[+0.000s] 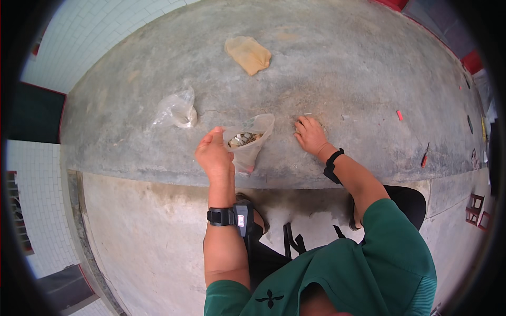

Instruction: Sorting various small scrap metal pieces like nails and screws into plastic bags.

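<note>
My left hand (214, 153) pinches the rim of a clear plastic bag (252, 152), whose mouth gapes towards me. Inside the bag lies a heap of small metal pieces (245, 139). To the right of the bag, my right hand (311, 134) rests on the concrete floor with its fingers curled down over something small, mostly hidden beneath them. A small pale strip (308, 113) lies just beyond those fingertips, and another small clear piece (346, 117) is further right.
A crumpled clear bag (178, 108) lies left; a closed yellowish bag (249, 54) lies farther off. To the right are a red object (399, 115) and a red-handled screwdriver (424, 159). The raised concrete ledge (292, 187) ends before my feet. A small wooden stool (475, 207) stands far right.
</note>
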Demonstrator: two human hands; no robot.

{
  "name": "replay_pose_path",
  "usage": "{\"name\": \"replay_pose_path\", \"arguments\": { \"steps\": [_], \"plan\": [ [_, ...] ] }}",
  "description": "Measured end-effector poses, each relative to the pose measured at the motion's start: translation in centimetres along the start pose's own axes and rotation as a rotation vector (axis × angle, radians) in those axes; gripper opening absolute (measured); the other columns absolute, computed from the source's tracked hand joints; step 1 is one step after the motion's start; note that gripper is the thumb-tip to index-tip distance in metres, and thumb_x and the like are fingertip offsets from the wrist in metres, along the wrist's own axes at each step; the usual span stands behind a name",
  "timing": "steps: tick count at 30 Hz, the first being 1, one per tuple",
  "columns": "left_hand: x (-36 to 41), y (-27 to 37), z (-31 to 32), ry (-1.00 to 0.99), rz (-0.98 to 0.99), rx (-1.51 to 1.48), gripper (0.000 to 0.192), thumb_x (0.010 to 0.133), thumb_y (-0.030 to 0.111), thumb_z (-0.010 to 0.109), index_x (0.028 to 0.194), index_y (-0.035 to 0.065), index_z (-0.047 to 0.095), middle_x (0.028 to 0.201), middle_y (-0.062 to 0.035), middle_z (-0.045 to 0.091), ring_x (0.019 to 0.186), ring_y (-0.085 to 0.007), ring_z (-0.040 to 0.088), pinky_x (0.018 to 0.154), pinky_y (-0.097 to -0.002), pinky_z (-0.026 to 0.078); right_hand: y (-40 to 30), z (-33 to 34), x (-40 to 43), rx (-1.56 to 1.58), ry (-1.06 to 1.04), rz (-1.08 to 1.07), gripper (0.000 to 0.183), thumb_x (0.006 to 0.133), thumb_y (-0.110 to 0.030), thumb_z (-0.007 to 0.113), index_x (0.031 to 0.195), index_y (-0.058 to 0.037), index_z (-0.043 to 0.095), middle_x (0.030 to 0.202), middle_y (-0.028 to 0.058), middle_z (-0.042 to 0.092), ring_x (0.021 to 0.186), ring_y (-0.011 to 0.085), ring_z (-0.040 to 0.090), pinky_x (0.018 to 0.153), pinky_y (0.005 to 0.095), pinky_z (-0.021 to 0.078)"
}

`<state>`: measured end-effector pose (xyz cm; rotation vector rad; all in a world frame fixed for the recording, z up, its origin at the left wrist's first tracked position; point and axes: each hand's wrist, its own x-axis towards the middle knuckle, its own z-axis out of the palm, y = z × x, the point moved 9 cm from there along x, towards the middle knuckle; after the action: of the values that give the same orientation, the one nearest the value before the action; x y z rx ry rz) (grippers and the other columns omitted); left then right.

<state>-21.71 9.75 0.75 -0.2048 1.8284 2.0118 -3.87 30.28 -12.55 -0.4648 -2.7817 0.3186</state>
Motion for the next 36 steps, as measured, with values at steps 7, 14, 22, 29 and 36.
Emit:
{"name": "replay_pose_path", "arguments": {
  "steps": [7, 14, 22, 29, 36],
  "plan": [
    [-0.2, -3.3, 1.9, -0.156, -0.017, 0.108, 0.016, 0.086, 0.014, 0.058, 0.082, -0.0011, 0.062, 0.057, 0.0027, 0.049, 0.044, -0.0042, 0.038, 0.038, -0.0211, 0.027, 3.7, -0.1, 1.3, -0.022, 0.006, 0.158, 0.016, 0.079, -0.013, 0.056, 0.092, -0.0049, 0.054, 0.089, 0.0151, 0.056, 0.076, 0.0339, 0.057, 0.064, 0.0404, 0.0473],
    [-0.6, -6.5, 5.8, -0.341, 0.130, 0.279, 0.022, 0.081, 0.016, 0.063, 0.087, -0.0058, 0.064, 0.066, -0.0049, 0.061, 0.054, -0.0088, 0.052, 0.051, -0.0227, 0.040, 9.5, -0.6, 0.3, 0.736, 0.271, 0.677, 0.008, 0.078, -0.012, 0.056, 0.082, -0.0050, 0.052, 0.064, 0.0085, 0.055, 0.056, 0.0209, 0.054, 0.049, 0.0362, 0.0437],
    [-1.5, -4.3, 6.3, -0.314, 0.428, 0.726, 0.015, 0.074, 0.014, 0.064, 0.077, -0.0008, 0.067, 0.055, -0.0074, 0.058, 0.053, -0.0087, 0.053, 0.052, -0.0257, 0.042, -4.9, -5.3, 4.7, 1.893, -0.162, 1.084, 0.009, 0.082, -0.009, 0.055, 0.080, -0.0034, 0.048, 0.068, 0.0066, 0.052, 0.048, 0.0090, 0.045, 0.034, 0.0199, 0.0295],
    [-1.8, -5.0, 6.7, -0.262, 0.309, 0.470, 0.018, 0.080, 0.013, 0.061, 0.086, -0.0031, 0.067, 0.064, -0.0033, 0.062, 0.058, -0.0069, 0.052, 0.053, -0.0243, 0.042, -8.4, 2.6, 1.7, 1.919, -0.529, 1.418, 0.015, 0.085, -0.014, 0.046, 0.080, -0.0005, 0.049, 0.065, 0.0101, 0.052, 0.048, 0.0141, 0.049, 0.034, 0.0235, 0.0356],
    [-0.9, -4.9, 6.8, -0.220, 0.405, 0.482, 0.018, 0.084, 0.012, 0.059, 0.087, -0.0050, 0.066, 0.067, -0.0012, 0.061, 0.059, -0.0068, 0.051, 0.055, -0.0237, 0.042, -6.7, 2.8, 5.0, 1.588, -0.231, 1.257, 0.017, 0.085, -0.012, 0.048, 0.088, 0.0020, 0.057, 0.074, 0.0079, 0.057, 0.058, 0.0182, 0.054, 0.050, 0.0341, 0.0439]
  ]
}}
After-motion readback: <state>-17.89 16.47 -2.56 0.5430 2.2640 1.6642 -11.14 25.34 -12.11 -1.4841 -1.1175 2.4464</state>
